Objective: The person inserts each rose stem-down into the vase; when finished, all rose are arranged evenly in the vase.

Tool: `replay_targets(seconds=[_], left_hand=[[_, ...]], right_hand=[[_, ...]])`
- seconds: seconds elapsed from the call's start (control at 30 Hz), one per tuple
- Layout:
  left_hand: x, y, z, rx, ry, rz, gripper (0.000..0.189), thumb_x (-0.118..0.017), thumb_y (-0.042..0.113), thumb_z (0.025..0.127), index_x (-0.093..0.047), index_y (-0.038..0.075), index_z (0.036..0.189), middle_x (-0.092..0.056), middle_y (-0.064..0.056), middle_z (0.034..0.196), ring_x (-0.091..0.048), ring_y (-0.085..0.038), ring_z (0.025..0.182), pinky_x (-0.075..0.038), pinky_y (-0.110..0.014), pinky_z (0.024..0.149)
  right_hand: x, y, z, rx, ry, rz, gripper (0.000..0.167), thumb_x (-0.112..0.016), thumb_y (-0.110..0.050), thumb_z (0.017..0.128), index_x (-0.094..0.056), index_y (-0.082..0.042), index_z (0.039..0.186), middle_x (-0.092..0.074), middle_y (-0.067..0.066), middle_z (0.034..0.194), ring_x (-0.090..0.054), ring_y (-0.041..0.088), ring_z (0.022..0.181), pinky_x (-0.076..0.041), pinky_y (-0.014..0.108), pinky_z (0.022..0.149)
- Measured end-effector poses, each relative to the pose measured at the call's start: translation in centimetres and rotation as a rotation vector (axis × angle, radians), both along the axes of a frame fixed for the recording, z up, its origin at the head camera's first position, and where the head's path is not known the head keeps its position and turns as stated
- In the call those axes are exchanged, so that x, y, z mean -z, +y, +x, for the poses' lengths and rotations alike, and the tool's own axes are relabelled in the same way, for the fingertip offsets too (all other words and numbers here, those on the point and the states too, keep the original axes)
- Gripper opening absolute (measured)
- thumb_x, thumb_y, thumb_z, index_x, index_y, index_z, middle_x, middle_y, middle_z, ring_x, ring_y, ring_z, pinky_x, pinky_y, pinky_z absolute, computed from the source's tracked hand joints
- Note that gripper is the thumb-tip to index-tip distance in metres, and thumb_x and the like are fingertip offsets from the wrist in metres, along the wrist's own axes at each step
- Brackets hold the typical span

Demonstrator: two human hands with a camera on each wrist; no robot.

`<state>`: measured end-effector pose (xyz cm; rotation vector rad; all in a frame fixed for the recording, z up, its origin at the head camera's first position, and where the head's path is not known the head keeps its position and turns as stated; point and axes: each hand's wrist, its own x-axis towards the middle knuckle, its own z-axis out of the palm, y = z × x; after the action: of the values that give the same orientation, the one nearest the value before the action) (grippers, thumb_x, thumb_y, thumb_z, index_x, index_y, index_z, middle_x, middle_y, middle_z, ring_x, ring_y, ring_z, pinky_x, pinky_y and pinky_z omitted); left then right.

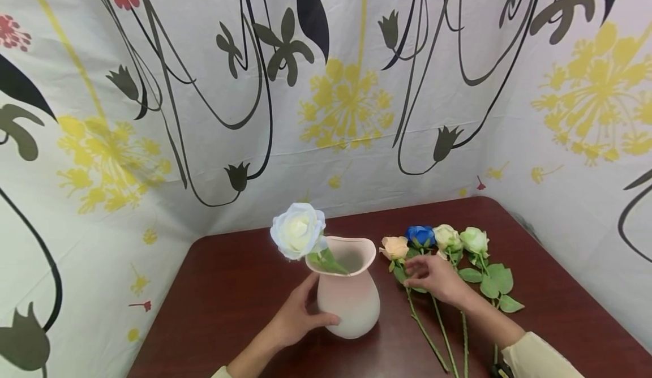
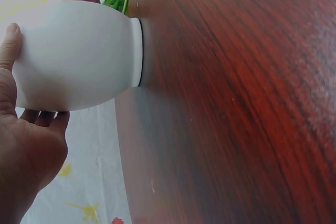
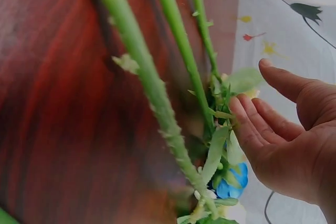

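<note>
A pink and white vase (image 1: 351,307) stands upright on the table, with a pale blue rose (image 1: 297,231) leaning out over the left of its rim. My left hand (image 1: 300,316) holds the vase's left side, its thumb across the front; the left wrist view shows the fingers spread round the body. Over the roses lying to the right hovers my right hand (image 1: 438,276), thumb and fingers parted, nothing between them. Nearest its fingertips are the peach rose (image 1: 394,248) and its leaves. Behind lie a blue rose (image 1: 420,235), a cream rose (image 1: 447,237) and a pale green rose (image 1: 475,240).
The dark red wooden table (image 1: 239,287) has fabric hung with a printed flower pattern (image 1: 346,106) at its back and sides. Long green stems (image 1: 425,330) reach toward the table's front. A small dark object (image 1: 501,370) shows beside the right sleeve (image 1: 540,358).
</note>
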<state>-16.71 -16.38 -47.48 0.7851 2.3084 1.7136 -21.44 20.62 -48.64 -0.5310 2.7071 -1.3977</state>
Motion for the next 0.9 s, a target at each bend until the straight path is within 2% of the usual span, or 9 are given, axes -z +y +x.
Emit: replay_targets(seconds=[0.2,0.43,0.57,0.9], left_hand=[[0.0,0.0,-0.1,0.009,0.003,0.003,0.099,-0.091,0.02,0.088,-0.032,0.031,0.166,-0.047,0.005,0.16,-0.05,-0.021,0.141,-0.042,-0.032,0.117],[0.1,-0.1,-0.2,0.016,0.006,0.006,0.098,-0.091,0.02,0.088,-0.032,0.033,0.166,-0.047,0.005,0.16,-0.051,-0.021,0.141,-0.042,-0.034,0.117],[0.1,-0.1,-0.2,0.011,-0.008,0.007,0.099,-0.091,0.022,0.088,-0.031,0.034,0.166,-0.046,0.006,0.161,-0.05,-0.021,0.142,-0.041,-0.033,0.117],[0.2,-0.1,-0.3,0.011,-0.006,0.011,0.099,-0.091,0.021,0.087,-0.032,0.037,0.165,-0.047,0.007,0.16,-0.051,-0.021,0.141,-0.041,-0.034,0.117]], right_hand=[[0.8,-0.5,0.0,0.035,0.015,0.046,0.039,-0.088,-0.009,0.087,-0.072,0.007,0.118,-0.076,0.011,0.103,-0.072,0.022,0.087,-0.058,0.031,0.066],[1.0,-1.1,-0.2,0.082,-0.01,0.082,0.041,-0.09,-0.01,0.085,-0.072,0.007,0.117,-0.075,0.009,0.1,-0.07,0.023,0.086,-0.058,0.036,0.067],[1.3,-1.5,-0.4,0.113,-0.021,0.091,0.039,-0.092,-0.011,0.083,-0.073,0.005,0.113,-0.074,0.007,0.096,-0.068,0.021,0.084,-0.057,0.035,0.066],[1.8,-2.3,-0.8,0.176,0.046,0.143,0.037,-0.098,-0.011,0.074,-0.072,-0.001,0.097,-0.069,0.003,0.084,-0.063,0.015,0.075,-0.054,0.034,0.064]])
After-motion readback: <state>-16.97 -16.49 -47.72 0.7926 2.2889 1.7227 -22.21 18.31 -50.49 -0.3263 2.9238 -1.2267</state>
